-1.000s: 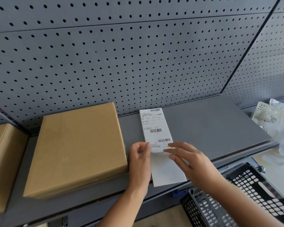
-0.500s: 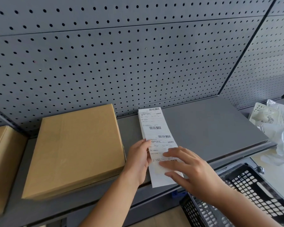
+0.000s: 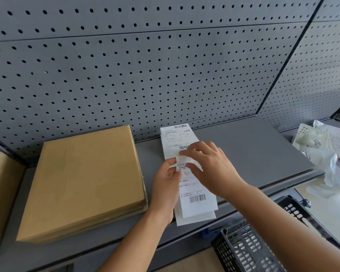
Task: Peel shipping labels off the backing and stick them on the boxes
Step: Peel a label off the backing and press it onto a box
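both hands on the label strip (image 3: 192, 185). left hand (image 3: 166, 185) pinches its left edge between thumb and fingers, about mid-length. right hand (image 3: 210, 169) lies over the strip's middle, fingers spread and bent, tips on the paper; can't tell whether it pinches anything. strip lies lengthwise on the grey shelf (image 3: 253, 150), far end at the pegboard (image 3: 145, 75), near end hanging past the shelf's front edge. flat cardboard box (image 3: 82, 181) just left of the strip, second box (image 3: 0, 193) at far left. black mesh basket (image 3: 249, 250) below right, crumpled plastic (image 3: 322, 154) at right.
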`<state>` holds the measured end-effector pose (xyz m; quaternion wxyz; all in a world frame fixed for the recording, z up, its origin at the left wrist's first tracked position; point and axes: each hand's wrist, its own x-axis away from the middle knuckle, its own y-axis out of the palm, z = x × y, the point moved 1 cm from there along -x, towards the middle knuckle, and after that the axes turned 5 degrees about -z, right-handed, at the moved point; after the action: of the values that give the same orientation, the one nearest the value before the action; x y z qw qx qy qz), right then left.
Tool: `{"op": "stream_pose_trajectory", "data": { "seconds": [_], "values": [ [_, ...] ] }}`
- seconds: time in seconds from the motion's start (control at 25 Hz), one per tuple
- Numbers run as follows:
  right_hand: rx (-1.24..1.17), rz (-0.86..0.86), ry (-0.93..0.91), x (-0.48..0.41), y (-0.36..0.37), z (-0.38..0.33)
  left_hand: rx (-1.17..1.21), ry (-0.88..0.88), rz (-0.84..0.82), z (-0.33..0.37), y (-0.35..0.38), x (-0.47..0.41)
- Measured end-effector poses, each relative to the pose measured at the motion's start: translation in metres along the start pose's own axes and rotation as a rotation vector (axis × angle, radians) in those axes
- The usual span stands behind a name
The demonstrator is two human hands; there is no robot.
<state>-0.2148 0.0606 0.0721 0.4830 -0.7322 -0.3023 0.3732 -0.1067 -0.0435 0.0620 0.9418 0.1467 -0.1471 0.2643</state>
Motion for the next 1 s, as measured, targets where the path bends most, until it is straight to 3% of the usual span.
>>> {"op": "stream_pose_trajectory", "data": {
  "seconds": [0.24,0.44,1.0],
  "values": [
    [0.025,0.119,-0.029,-0.009,-0.006,-0.001,0.127,0.019,-0.044,0.017,0.005,0.002],
    [0.022,0.219,-0.073,-0.005,-0.008,0.0,0.161,-0.103,0.017,0.031,0.008,-0.013],
    [-0.03,0.307,-0.185,0.007,-0.012,0.003,0.179,-0.211,0.107,0.033,0.009,-0.032]
  ]
}}
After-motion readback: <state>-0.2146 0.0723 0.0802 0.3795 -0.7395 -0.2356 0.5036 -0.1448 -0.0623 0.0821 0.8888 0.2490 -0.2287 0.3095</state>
